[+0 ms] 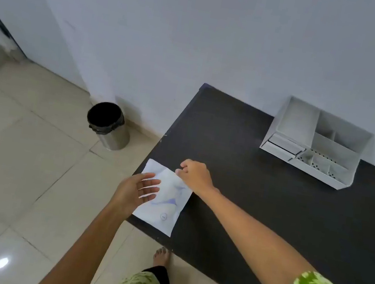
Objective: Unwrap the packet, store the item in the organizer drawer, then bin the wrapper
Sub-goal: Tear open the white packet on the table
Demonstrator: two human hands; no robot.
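A white packet (166, 202) with faint blue printing lies flat at the near left corner of the black table (258, 203), partly over the edge. My right hand (197, 174) pinches the packet's far right corner with closed fingers. Over its left side hovers my left hand (136, 189), fingers spread; whether it touches the packet is unclear. The white organizer (315, 143) stands at the table's back against the wall, with two small shut drawers at its lower left and open compartments beside them. A steel bin (108, 125) with a black liner stands on the floor to the table's left.
A white wall runs behind the table and the bin. Beige floor tiles (14, 175) spread to the left. My bare foot (161, 256) stands by the table's near edge.
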